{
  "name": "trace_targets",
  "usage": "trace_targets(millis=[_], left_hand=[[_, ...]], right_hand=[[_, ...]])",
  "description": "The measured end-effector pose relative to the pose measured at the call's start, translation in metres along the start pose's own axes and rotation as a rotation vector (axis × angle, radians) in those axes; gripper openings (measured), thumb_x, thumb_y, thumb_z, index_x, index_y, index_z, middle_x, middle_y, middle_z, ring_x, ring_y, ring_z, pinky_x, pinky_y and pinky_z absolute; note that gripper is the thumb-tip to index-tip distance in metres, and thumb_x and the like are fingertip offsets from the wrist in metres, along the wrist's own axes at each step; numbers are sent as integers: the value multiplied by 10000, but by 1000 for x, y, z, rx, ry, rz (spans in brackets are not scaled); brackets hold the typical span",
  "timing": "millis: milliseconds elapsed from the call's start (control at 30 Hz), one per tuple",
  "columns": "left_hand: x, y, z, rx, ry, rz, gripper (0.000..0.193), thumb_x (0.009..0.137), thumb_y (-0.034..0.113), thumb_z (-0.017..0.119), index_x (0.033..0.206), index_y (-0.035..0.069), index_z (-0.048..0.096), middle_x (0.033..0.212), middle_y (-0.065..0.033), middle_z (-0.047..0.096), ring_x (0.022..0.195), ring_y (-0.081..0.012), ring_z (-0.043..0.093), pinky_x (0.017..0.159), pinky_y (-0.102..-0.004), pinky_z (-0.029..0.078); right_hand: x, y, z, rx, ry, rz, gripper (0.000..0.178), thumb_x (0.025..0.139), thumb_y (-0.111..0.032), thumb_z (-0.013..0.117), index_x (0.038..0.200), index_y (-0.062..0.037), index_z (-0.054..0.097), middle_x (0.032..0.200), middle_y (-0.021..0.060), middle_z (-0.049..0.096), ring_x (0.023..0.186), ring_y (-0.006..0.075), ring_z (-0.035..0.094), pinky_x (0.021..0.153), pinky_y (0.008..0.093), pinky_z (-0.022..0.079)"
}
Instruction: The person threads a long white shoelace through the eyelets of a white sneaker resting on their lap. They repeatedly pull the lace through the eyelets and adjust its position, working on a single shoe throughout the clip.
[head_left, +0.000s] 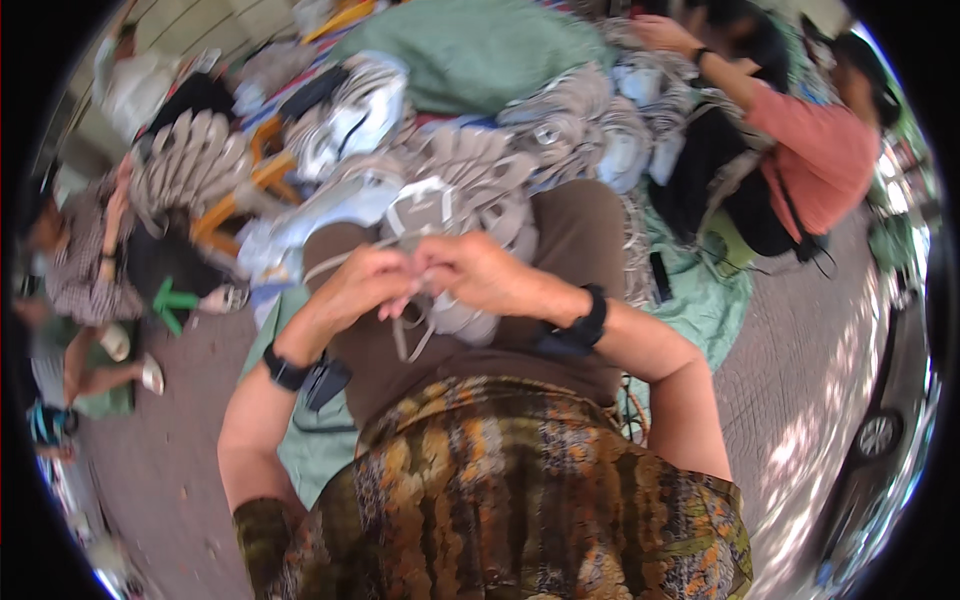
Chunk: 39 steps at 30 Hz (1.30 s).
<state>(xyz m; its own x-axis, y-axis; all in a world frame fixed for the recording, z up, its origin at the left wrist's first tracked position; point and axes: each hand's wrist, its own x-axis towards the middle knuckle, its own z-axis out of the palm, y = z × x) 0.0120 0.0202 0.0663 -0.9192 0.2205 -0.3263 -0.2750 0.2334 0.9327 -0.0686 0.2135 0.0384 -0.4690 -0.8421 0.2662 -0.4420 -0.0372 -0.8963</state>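
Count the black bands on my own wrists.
2: the left band just behind your left hand, and the right band just behind your right hand. None seems hidden.

Paving (180, 440), car (862, 475) and heaped pieces (470, 165) show an outdoor workplace.

No text, number or sign readable — whole view soft with blur. Grey shoe-shaped piece (424, 212) with white edging, by person's knees: faint small mark on inner face, too smeared to make out. Pale plastic wrapping (330, 214) beyond: any print illegible. Dark car (858, 490) at right rim — markings too small and bent to tell.
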Motion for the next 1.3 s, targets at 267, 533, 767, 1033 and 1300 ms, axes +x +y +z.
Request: trace_targets(millis=[267,533,767,1033,1300], left_hand=[[11,-18,-11,38,227,-36,138,839,163,648,835,28,679,564,17,531,456,-36,463,410,-184,331],[64,-54,-28,333,521,146,171,785,175,638,812,12,680,592,-74,593,521,-148,546,499,-300,424],[90,-68,-26,665,545,154,152,772,135,553,787,22,653,734,-186,644,737,-358,627,680,-437,485],[89,-64,-16,917,443,54,175,770,115,527,847,21,652,858,-214,651,840,-392,622,759,-470,494],[94,-49,-14,986,345,-114,252,735,102,541,912,-26,668,902,-253,653,895,-390,634,807,-453,501]], right_hand=[[14,42,-12,221,10,210,58,906,-54,539,940,-48,584,724,-11,596,611,33,526,531,176,413],[29,84,-26,-178,118,348,221,889,-79,531,1105,-37,553,703,37,614,572,113,519,544,275,430],[63,103,-29,-747,321,0,293,857,-181,596,1112,-40,561,932,161,640,854,328,600,748,398,472],[78,132,-37,-472,-72,200,389,882,-337,600,1126,-36,567,1053,151,629,985,301,584,825,391,456],[79,139,-30,-421,-18,225,368,873,-333,619,1112,-58,567,1022,151,628,923,299,595,797,388,457]])
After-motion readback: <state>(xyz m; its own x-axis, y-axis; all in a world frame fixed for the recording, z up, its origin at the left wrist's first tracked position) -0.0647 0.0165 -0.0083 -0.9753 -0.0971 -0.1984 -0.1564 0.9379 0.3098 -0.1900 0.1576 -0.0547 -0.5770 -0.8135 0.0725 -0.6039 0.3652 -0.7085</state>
